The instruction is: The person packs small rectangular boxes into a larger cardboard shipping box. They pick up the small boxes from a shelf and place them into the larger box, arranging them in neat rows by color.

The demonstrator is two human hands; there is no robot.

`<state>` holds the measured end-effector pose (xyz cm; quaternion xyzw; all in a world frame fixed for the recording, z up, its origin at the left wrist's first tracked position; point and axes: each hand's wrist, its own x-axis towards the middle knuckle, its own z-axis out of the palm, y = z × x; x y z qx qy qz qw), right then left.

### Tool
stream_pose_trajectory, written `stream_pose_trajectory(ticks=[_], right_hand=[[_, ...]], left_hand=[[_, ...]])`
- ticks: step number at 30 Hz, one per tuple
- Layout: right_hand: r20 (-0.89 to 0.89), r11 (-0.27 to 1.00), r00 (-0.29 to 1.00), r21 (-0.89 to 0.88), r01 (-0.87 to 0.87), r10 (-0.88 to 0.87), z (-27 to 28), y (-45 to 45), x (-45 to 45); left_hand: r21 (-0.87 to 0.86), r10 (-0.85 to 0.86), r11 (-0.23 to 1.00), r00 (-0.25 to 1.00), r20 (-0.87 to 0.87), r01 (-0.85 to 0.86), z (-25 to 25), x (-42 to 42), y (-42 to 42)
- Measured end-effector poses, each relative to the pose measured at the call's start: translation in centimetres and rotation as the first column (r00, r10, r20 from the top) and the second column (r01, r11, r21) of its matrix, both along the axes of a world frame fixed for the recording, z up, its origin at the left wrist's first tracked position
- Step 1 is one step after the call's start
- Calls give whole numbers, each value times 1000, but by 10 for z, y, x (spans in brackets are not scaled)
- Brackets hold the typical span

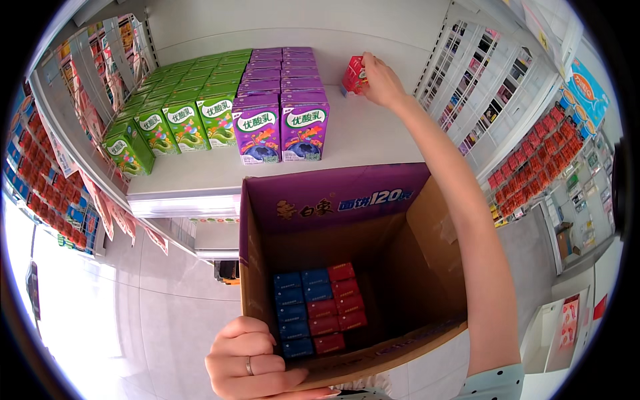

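Note:
At the back right of the white shelf (360, 135), my right hand (384, 82) grips a small red drink carton (353, 75) that stands near the back panel. My left hand (247, 357), with a ring on one finger, clasps the near left rim of an open cardboard box (335, 195) with a purple printed flap. Inside that box, blue cartons (291, 313) and red cartons (345, 287) are packed in rows on the left side. Purple drink cartons (305, 127) stand in two columns at the shelf's middle. Several columns of green drink cartons (185, 120) fill its left.
A white wire-grid side panel (475, 80) bounds the shelf on the right. Hanging red packets (540, 160) lie beyond it, and more red packets (50, 185) hang at far left. The box's far flap touches or overlaps the shelf's front edge (182, 200).

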<state>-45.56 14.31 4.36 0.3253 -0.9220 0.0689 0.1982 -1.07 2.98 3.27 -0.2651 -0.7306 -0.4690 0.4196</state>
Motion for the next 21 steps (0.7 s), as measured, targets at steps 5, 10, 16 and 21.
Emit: stream_pose_trajectory(ticks=[5, 10, 16, 21], right_hand=[[-161, 994, 983, -60, -94, 83, -5, 11, -7], [-248, 997, 969, 83, 11, 10, 5, 7, 10], [-91, 944, 948, -166, 287, -304, 15, 13, 8], [447, 557, 855, -794, 244, 262, 70, 57, -13]], left_hand=[[64, -35, 997, 977, -208, 50, -3, -13, 8], [199, 48, 980, 947, -319, 18, -10, -14, 16], [10, -76, 997, 984, -162, 79, 2, -7, 4], [5, -31, 999, 995, -90, 31, 6, 3, 5]])
